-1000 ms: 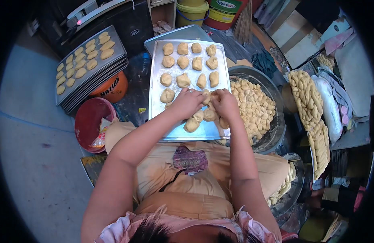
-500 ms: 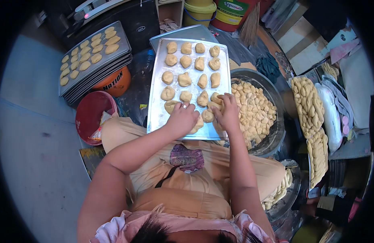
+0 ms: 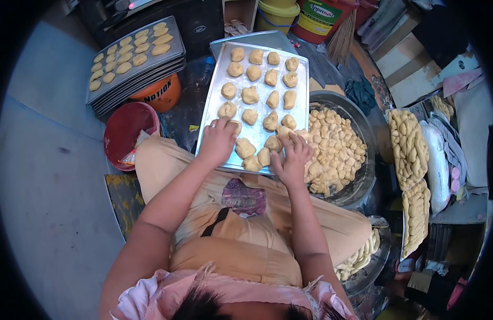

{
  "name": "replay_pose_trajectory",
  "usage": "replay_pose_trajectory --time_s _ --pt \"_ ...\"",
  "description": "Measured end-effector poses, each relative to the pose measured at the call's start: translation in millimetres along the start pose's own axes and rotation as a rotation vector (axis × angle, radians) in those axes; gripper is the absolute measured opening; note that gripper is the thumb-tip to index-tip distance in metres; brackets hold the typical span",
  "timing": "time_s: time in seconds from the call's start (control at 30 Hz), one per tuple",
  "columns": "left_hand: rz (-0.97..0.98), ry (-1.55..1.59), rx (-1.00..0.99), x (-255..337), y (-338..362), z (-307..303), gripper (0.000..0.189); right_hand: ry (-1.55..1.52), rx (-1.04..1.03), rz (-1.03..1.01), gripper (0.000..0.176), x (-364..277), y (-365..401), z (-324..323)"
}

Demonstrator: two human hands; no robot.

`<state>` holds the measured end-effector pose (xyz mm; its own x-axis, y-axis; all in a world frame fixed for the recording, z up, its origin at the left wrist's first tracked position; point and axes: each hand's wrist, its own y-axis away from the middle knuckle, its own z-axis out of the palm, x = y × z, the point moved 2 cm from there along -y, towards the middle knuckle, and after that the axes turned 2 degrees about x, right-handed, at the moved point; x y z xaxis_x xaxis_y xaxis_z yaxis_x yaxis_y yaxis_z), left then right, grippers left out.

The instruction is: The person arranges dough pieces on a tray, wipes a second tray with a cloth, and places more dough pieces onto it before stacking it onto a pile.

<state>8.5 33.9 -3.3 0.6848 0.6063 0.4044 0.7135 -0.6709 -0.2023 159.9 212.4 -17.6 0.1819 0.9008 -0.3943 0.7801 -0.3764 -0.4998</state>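
A metal baking tray (image 3: 217,109) rests on my lap, carrying rows of shaped dough pieces (image 3: 250,95). My left hand (image 3: 218,141) lies flat near the tray's left front, fingers over a dough piece at its tip. My right hand (image 3: 293,156) sits at the tray's right front corner, fingers spread, touching dough pieces (image 3: 273,143) there. A few loose pieces (image 3: 245,148) lie between the two hands. Whether either hand grips a piece is hidden by the fingers.
A large dark bowl (image 3: 358,114) heaped with dough pieces stands right of the tray. Stacked trays (image 3: 134,53) with dough sit on an orange bucket (image 3: 157,95) at the left, beside a red basin (image 3: 123,133). Braided dough (image 3: 409,144) lies far right. Buckets stand behind.
My left hand slid left and toward the tray's front edge, uncovering dough pieces. My right hand drew back to the right front corner. The view shifted slightly.
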Motion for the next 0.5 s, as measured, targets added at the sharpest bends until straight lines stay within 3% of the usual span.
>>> replay_pose_trajectory --time_s 0.1,0.27,0.3,0.43,0.5 --pt "-0.072 0.034 -0.026 -9 -3 -11 0.028 0.030 -0.051 -0.014 0.041 -9 -1 -1" --pt "-0.307 0.285 -0.034 -19 -2 -22 0.032 -0.194 -0.125 -0.052 0.050 -16 -4 -5" --pt "-0.300 0.295 -0.047 -22 -3 -22 0.031 -0.268 -0.161 -0.079 0.053 -22 -6 -10" --pt "-0.252 0.295 -0.052 -30 -2 -22 0.026 -0.054 -0.313 -0.190 0.073 -52 -5 -13" --pt "-0.226 0.228 -0.048 -30 -1 -25 0.023 0.017 -0.323 -0.173 0.072 -55 3 9"
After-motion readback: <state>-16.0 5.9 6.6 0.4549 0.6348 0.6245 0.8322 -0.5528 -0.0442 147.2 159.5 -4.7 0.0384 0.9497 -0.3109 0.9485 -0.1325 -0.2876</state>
